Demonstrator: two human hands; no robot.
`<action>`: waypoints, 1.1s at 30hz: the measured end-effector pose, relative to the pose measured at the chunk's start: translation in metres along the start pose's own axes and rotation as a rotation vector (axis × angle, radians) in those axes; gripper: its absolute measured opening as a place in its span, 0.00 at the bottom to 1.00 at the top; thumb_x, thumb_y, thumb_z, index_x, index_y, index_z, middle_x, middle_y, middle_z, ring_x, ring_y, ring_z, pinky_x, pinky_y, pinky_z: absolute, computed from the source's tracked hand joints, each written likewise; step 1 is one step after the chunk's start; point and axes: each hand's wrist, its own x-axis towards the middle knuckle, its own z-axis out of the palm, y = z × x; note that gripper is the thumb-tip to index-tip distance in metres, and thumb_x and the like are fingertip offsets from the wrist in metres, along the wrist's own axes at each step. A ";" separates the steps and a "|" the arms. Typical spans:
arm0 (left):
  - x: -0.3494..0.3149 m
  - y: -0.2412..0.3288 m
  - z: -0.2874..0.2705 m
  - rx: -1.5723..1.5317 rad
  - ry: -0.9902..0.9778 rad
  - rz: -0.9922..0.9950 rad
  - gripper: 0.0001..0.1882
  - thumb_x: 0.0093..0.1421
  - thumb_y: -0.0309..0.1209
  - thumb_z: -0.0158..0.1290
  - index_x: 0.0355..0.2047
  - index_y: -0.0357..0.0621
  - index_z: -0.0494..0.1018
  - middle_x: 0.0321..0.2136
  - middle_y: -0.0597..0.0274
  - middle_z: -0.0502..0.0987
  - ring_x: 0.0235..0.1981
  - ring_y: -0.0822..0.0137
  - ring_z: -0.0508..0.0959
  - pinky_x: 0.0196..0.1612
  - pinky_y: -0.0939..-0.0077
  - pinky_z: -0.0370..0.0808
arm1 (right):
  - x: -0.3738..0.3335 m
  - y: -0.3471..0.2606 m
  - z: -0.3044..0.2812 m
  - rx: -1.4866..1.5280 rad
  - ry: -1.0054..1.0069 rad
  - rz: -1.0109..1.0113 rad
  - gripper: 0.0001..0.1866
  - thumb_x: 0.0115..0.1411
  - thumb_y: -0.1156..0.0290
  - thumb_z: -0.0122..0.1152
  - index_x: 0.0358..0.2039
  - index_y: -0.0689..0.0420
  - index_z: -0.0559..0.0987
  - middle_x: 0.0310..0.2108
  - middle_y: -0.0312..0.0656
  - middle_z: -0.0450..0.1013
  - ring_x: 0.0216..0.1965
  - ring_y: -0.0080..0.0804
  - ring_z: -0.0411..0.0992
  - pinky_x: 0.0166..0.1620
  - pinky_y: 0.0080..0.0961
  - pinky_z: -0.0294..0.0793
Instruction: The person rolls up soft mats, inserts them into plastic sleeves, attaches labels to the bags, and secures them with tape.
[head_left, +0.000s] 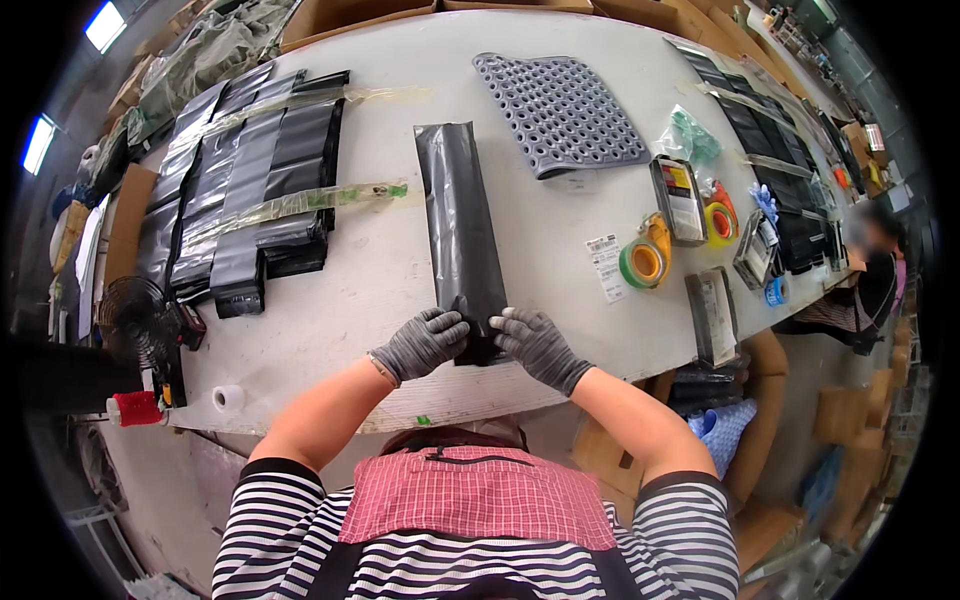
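Observation:
A long, glossy black plastic bag (463, 225) lies on the white table in front of me, its length running away from me. It is rounded like a roll; what it holds is hidden. My left hand (425, 342), in a grey glove, pinches the left side of its near end. My right hand (535, 345), gloved alike, has its fingers bent on the right side of that end. The end is creased between my hands. Beyond the bag, to the right, a grey mat with round holes (565, 110) lies spread out, its near edge curled.
Taped-down stacks of black bags (250, 170) cover the table's left side; more black bags (765, 140) lie far right. Tape dispensers (646, 262), a printed label sheet (605, 268) and plastic boxes (712, 315) sit to the right. A small fan (135, 310) stands left. Another person (865, 290) is at the right.

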 end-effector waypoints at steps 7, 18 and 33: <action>-0.039 0.044 0.037 -1.210 0.464 -1.216 0.06 0.61 0.27 0.62 0.36 0.40 0.80 0.34 0.67 0.81 0.37 0.71 0.78 0.45 0.75 0.77 | 0.001 -0.013 0.013 0.797 0.155 0.655 0.07 0.63 0.70 0.61 0.35 0.60 0.81 0.32 0.46 0.78 0.37 0.41 0.77 0.44 0.34 0.75; -0.014 0.019 0.043 -0.808 0.152 -1.602 0.18 0.55 0.35 0.68 0.37 0.36 0.75 0.23 0.54 0.80 0.21 0.68 0.77 0.26 0.73 0.74 | 0.023 -0.005 0.032 0.891 -0.016 1.134 0.15 0.60 0.65 0.68 0.41 0.62 0.77 0.28 0.43 0.78 0.30 0.33 0.78 0.34 0.33 0.78; 0.070 0.045 0.009 -0.092 -0.131 -0.803 0.30 0.59 0.48 0.59 0.62 0.62 0.70 0.72 0.53 0.50 0.74 0.45 0.43 0.70 0.38 0.42 | -0.068 0.098 -0.013 -0.387 0.158 1.117 0.26 0.59 0.52 0.61 0.52 0.56 0.75 0.51 0.53 0.73 0.54 0.52 0.70 0.57 0.50 0.67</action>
